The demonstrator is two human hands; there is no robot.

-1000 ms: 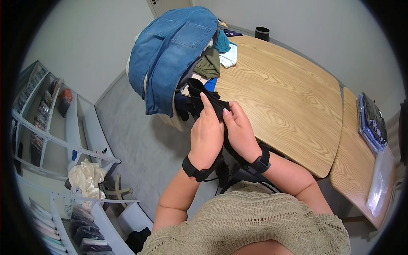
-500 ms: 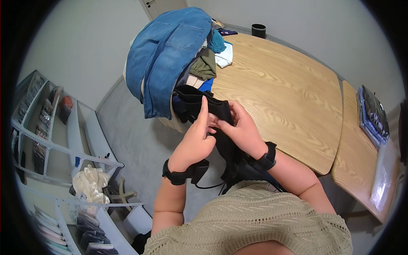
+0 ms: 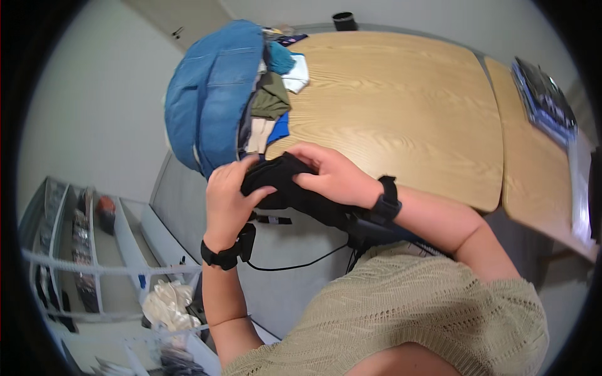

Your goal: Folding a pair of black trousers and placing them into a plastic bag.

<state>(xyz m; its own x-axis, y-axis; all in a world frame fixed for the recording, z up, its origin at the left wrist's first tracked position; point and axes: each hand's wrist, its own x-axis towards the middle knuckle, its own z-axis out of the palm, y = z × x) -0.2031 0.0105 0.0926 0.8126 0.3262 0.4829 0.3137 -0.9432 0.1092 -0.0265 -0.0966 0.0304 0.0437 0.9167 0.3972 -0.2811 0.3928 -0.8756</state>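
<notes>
A folded black cloth garment (image 3: 282,177) is stretched between my two hands, in front of the table's near left corner. My left hand (image 3: 229,197) grips its left end, with the thumb on the near side and the fingers behind. My right hand (image 3: 335,178) pinches the upper edge on the right, thumb toward me. From there the black cloth hangs down toward my body; its exact kind cannot be made out. Just beyond my hands lies a heap of clothes topped by a blue denim garment (image 3: 219,88), with an olive green garment (image 3: 271,97) at its side.
The wooden table (image 3: 401,106) spreads ahead and right; a side table (image 3: 533,163) bears bagged dark clothes (image 3: 544,94). Low shelves (image 3: 119,263) with packed items and shiny cream fabric (image 3: 168,304) stand at left. A black cable (image 3: 301,268) hangs below my wrists. A black bin (image 3: 344,21) stands beyond the table.
My left hand has gone from a raised, pointing finger beside the cloth to gripping its left end. The hands are farther apart and the cloth lies more sideways. The whole view has shifted.
</notes>
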